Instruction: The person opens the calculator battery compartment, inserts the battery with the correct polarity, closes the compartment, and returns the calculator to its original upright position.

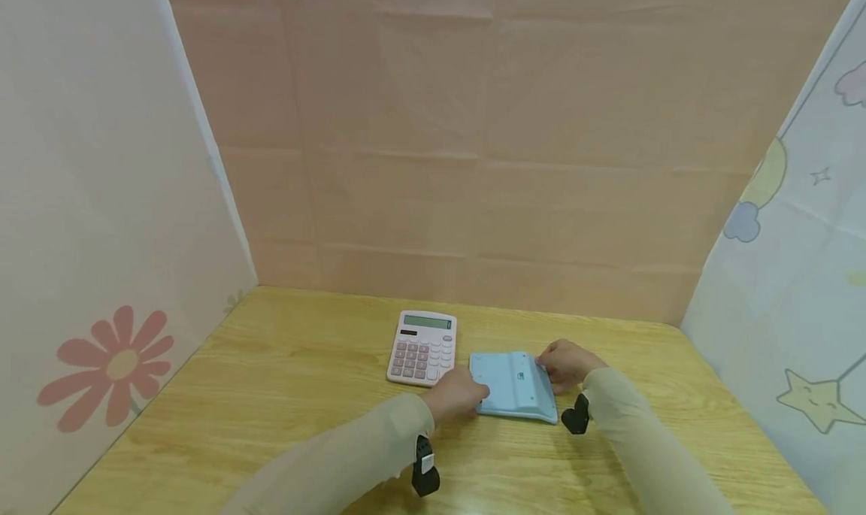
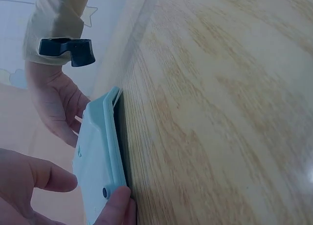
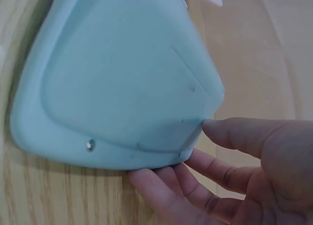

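A light blue calculator [image 1: 502,383] lies back side up, with its raised ridge and small screw holes showing; its keys are hidden. My left hand [image 1: 456,393] holds its left edge, and in the left wrist view a fingertip [image 2: 115,205] presses beside a dark round foot. At the opposite edge, my right hand [image 1: 567,363] pinches the far right corner, thumb [image 3: 230,132] on top and fingers curled at the rim. A pink calculator [image 1: 422,348] lies face up just beyond my left hand, its display showing a digit.
Both calculators are on a wood-grain table [image 1: 304,365]. A plain peach backdrop [image 1: 406,162] rises behind the table. Patterned sheets flank it, with a red flower [image 1: 122,365] on the left and a star [image 1: 815,401] on the right.
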